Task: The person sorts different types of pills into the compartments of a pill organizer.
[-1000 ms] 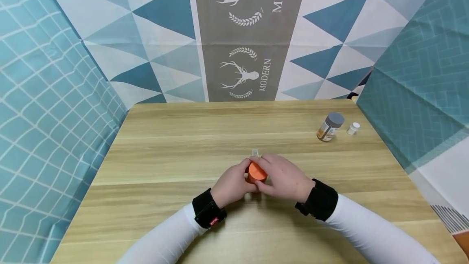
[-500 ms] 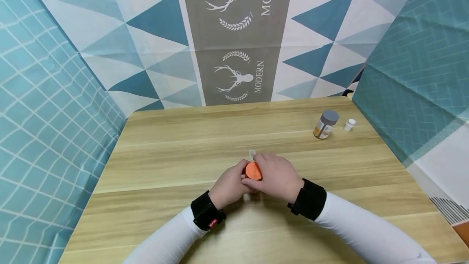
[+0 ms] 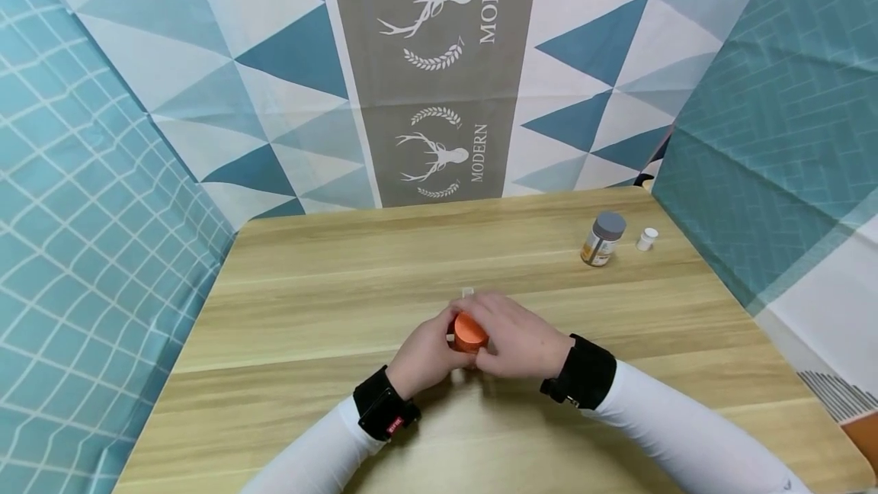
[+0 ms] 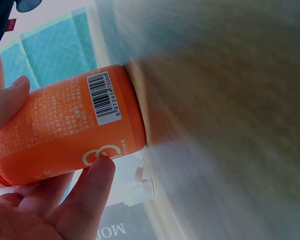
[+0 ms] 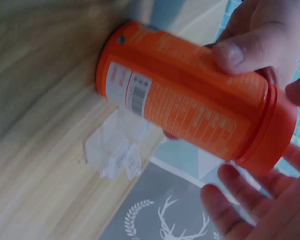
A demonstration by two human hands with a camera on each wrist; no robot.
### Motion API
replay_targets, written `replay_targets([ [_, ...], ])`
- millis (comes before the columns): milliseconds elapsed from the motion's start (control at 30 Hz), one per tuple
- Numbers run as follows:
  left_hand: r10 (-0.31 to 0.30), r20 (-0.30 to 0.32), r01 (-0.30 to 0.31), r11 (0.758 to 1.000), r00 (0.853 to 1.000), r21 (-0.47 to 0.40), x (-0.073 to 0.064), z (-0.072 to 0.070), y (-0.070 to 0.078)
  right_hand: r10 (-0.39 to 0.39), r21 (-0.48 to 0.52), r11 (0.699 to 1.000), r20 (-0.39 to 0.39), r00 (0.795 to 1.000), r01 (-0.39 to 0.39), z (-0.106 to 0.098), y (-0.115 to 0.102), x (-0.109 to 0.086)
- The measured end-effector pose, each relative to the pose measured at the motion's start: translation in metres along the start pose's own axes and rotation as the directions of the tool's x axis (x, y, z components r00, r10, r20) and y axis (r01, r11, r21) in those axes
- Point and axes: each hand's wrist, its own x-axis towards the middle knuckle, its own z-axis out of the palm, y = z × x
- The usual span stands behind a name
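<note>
An orange bottle (image 5: 185, 92) with printed text and a barcode label stands upright, its base right at the wooden table. My left hand (image 3: 421, 357) grips its body; in the left wrist view the thumb and fingers lie on opposite sides of it. My right hand (image 3: 524, 338) holds the orange lid (image 3: 470, 330) from the right, fingers and thumb around its rim. The lid sits on the bottle. Just behind the bottle is a small clear plastic case (image 5: 107, 147) with raised flaps, mostly hidden by my hands in the head view.
Toward the back right of the table (image 3: 329, 280) stand a grey-capped jar (image 3: 604, 238) and a smaller white bottle (image 3: 647, 239). Patterned cloth (image 3: 274, 97) walls off the back and both sides.
The right hand's thumb moved across the front of the lid and then back to the right. The left hand keeps its grip on the bottle. The head view has shifted slightly.
</note>
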Motion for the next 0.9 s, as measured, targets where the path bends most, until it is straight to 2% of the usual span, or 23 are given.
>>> replay_targets([
  [100, -0.010, -0.004, 0.010, 1.000, 1.000, -0.004, -0.002, -0.001, -0.001, 0.058, 0.005, 0.998, 0.003, 0.998, -0.058, 0.002, -0.001, 0.003],
  [233, -0.025, -0.004, 0.025, 0.999, 1.000, -0.023, -0.002, -0.001, -0.002, 0.187, -0.059, 0.980, -0.018, 0.982, -0.187, 0.003, -0.005, 0.008],
  [333, -0.038, -0.001, 0.038, 0.998, 0.999, -0.040, -0.001, -0.002, -0.003, 0.230, -0.109, 0.967, -0.015, 0.973, -0.231, 0.002, -0.007, 0.011],
  [467, -0.043, 0.000, 0.043, 0.999, 0.999, -0.027, 0.000, -0.003, -0.003, 0.203, -0.127, 0.971, 0.005, 0.979, -0.200, 0.002, -0.007, 0.013],
  [600, -0.038, 0.004, 0.038, 0.999, 0.999, -0.012, 0.001, -0.004, -0.002, 0.107, -0.093, 0.990, 0.026, 0.994, -0.104, 0.000, -0.003, 0.012],
  [733, -0.040, 0.003, 0.040, 0.999, 0.999, -0.036, -0.001, -0.005, -0.002, 0.012, -0.041, 0.999, 0.048, 0.999, -0.010, -0.004, 0.000, 0.010],
  [800, -0.027, -0.004, 0.027, 0.999, 1.000, -0.029, -0.002, -0.004, -0.002, 0.006, -0.030, 1.000, 0.043, 0.999, -0.005, -0.005, 0.000, 0.009],
  [900, -0.016, -0.003, 0.016, 1.000, 1.000, -0.007, -0.002, -0.005, -0.002, 0.074, -0.058, 0.996, 0.012, 0.997, -0.073, -0.004, -0.003, 0.008],
])
